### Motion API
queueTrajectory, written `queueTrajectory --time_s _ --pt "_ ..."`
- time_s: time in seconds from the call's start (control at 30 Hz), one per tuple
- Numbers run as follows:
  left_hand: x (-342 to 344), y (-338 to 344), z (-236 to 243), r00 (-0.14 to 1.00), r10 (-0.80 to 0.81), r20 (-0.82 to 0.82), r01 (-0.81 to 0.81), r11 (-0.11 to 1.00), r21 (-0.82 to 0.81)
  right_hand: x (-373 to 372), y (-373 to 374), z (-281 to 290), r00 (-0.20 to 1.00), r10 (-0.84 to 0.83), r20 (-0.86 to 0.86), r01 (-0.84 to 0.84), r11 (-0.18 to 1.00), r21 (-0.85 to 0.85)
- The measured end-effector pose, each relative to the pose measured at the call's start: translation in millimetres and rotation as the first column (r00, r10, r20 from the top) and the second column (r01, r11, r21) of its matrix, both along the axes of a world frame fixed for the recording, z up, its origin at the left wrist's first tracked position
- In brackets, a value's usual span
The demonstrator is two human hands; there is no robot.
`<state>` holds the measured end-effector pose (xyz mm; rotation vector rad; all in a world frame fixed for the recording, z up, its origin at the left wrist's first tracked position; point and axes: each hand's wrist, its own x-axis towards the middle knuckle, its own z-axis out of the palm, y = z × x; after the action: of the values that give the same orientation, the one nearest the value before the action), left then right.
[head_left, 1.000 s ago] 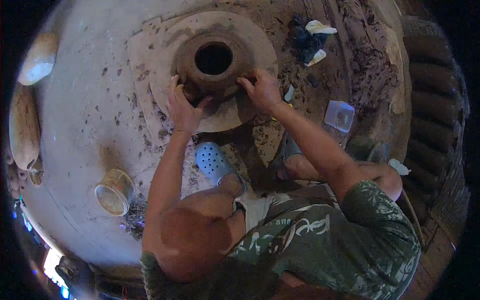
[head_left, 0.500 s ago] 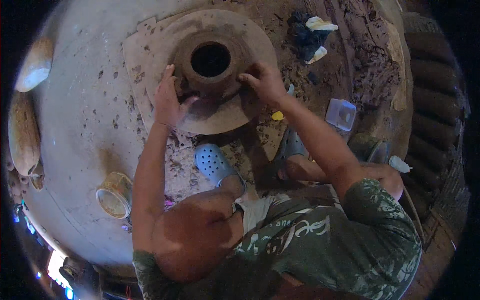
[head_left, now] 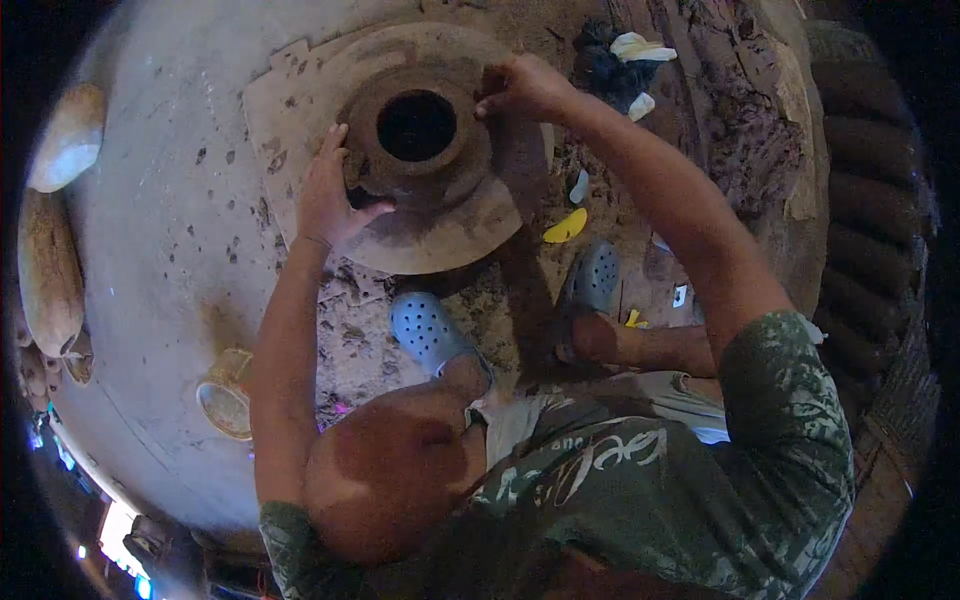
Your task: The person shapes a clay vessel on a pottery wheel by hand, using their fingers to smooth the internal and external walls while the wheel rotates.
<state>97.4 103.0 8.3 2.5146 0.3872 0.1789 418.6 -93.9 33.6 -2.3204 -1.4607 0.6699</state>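
Pot [head_left: 425, 178], one, between two hands [head_left: 330, 197] [head_left: 527, 88]

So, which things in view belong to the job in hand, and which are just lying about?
Part of the job:
brown round-mouthed pot, with the left hand at its left side and the right hand at its right
round board under the pot

Apparently just lying about:
curved yellow piece
pale blue piece
clay-smeared tub
crumpled black bundle

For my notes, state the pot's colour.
The pot is brown, seen best in the head view.
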Motion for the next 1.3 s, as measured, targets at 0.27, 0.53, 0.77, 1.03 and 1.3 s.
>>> queueTrajectory --time_s 0.27,0.53,0.77,1.03,1.3 --pt "-6.1 -8.3 -9.8 0.992 0.011 0.129 -0.016 0.999 0.035 6.9 32.2 4.7 0.887 0.353 0.299 -0.286 0.926 -0.247" --pt "-16.3 -59.2 -5.8 0.965 0.256 0.056 -0.257 0.966 0.015 -47.7 -43.4 6.5 0.969 0.229 0.087 -0.202 0.948 -0.246" --pt "-6.7 -128.5 -10.2 0.866 0.497 0.057 -0.499 0.866 0.020 -141.5 -82.8 5.8 0.999 0.039 -0.016 -0.042 0.983 -0.177" --pt "-16.3 -127.4 -38.4 0.862 0.487 0.141 -0.491 0.871 -0.007 -202.3 -88.0 27.1 0.973 0.209 -0.095 -0.214 0.976 -0.046" --pt "-21.7 -70.6 -18.6 0.964 0.238 0.115 -0.237 0.971 -0.020 -32.5 20.6 29.7 0.790 0.295 0.538 -0.263 0.955 -0.138"
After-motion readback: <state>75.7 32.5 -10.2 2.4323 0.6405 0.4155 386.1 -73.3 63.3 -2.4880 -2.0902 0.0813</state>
